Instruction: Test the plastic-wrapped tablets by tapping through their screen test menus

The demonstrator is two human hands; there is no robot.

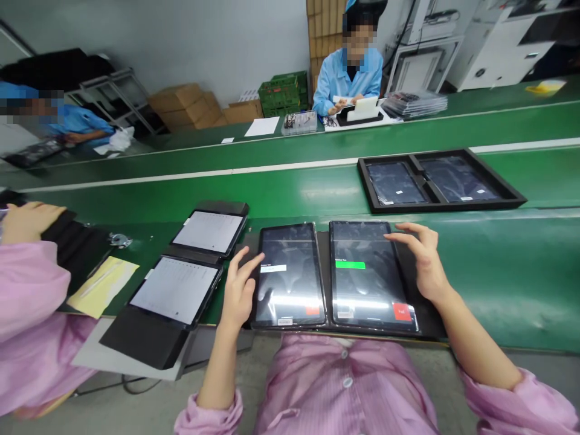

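Note:
Two tablets lie side by side on a dark mat (432,323) at the bench's front edge. The left tablet (290,293) shows a dark screen with a white bar and a small red patch. On the right tablet (367,293) there is a green bar and a red square at the lower corner. My left hand (239,290) is at the left tablet's left edge, fingers apart, index fingertip by the screen. With fingers spread, my right hand (421,257) reaches over the right tablet's upper right edge. Neither hand grips anything.
Two tablets with pale screens (176,287) rest on dark foam to the left, near a yellow paper (104,287) and a co-worker's hand (31,219). Beyond, a black tray (446,205) holds two wrapped tablets on the green belt (290,187). Another person sits across.

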